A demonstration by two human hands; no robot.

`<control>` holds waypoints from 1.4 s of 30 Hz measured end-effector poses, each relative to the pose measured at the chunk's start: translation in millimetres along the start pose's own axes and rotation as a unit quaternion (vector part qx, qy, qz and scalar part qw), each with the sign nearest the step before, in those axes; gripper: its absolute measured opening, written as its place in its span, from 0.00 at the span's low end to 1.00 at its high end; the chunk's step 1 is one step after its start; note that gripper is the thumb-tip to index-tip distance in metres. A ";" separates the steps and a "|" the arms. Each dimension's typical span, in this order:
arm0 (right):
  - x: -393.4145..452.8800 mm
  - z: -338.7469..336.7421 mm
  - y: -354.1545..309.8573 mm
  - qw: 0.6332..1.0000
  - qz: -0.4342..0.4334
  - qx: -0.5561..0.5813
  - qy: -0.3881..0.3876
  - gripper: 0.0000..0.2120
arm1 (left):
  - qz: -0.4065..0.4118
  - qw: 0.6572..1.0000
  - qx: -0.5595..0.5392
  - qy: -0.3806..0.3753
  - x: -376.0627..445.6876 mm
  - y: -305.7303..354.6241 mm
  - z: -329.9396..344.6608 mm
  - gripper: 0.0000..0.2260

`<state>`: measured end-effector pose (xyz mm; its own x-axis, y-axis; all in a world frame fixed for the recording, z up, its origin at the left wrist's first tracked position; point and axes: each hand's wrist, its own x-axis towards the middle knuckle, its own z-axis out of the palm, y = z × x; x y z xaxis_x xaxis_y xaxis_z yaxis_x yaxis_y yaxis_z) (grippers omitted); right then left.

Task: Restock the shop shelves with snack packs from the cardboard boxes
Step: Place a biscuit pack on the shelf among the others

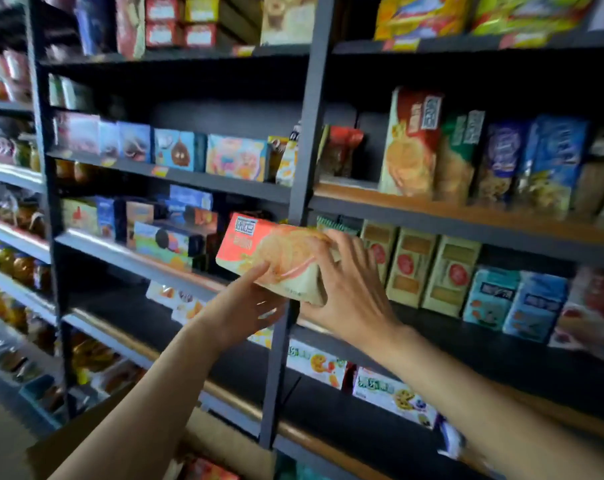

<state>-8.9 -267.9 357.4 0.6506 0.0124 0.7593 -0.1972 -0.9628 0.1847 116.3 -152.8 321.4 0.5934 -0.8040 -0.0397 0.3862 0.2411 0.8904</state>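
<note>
Both my hands hold one red-and-cream biscuit pack (259,249), lying on its side in front of the dark shelf upright (304,161). My left hand (245,306) grips it from below, thumb on its front face. My right hand (349,289) wraps its fingers over the pack's right end. A matching upright pack (411,143) stands on the wooden shelf (432,209) above and to the right. A cardboard box (96,441) with packs inside sits low at the bottom, partly hidden by my left forearm.
Dark metal shelving fills the view, stocked with boxed snacks on every level. Cream cracker packs (414,268) and blue packs (515,299) stand on the shelf right of my hands. There is a gap on the upper wooden shelf left of the matching pack (359,181).
</note>
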 end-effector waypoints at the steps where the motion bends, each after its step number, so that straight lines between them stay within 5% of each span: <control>1: 0.2 -13.2 11.0 1.000 0.023 0.003 0.005 0.43 | 0.013 1.000 0.023 -0.014 1.1 10.5 16.5 0.10; 8: 0.3 -80.1 56.8 0.996 0.088 0.024 -0.011 0.48 | 0.132 0.989 0.040 -0.058 10.1 37.8 96.5 0.10; 14: 16.5 -116.4 96.8 0.949 0.224 0.180 -0.126 0.31 | 0.215 0.958 0.145 -0.121 5.7 51.7 126.5 0.24; 20: 40.6 -137.9 110.6 0.886 0.258 0.379 -0.075 0.25 | 0.270 0.915 0.250 -0.168 -0.5 96.2 155.0 0.28; 24: 60.3 -148.3 129.4 0.899 0.247 0.358 0.049 0.36 | 0.333 0.881 0.297 -0.158 5.4 119.3 181.0 0.26; 29: 90.2 -150.7 165.9 0.931 0.193 0.272 0.145 0.34 | 0.391 0.872 0.293 -0.026 37.2 130.0 190.5 0.16; 33: 104.0 -130.3 192.0 0.939 0.187 0.267 0.113 0.32 | 0.396 0.868 0.299 0.027 72.2 127.5 189.6 0.12; 42: 132.0 -73.9 214.4 0.951 0.204 0.229 0.033 0.26 | 0.403 0.847 0.347 0.000 125.4 134.9 207.4 0.19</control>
<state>-19.5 -452.8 543.4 0.5387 -0.3849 0.7494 -0.0733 -0.9076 -0.4135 96.3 -333.8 530.5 0.4677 -0.5305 0.7070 -0.6512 0.3340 0.6815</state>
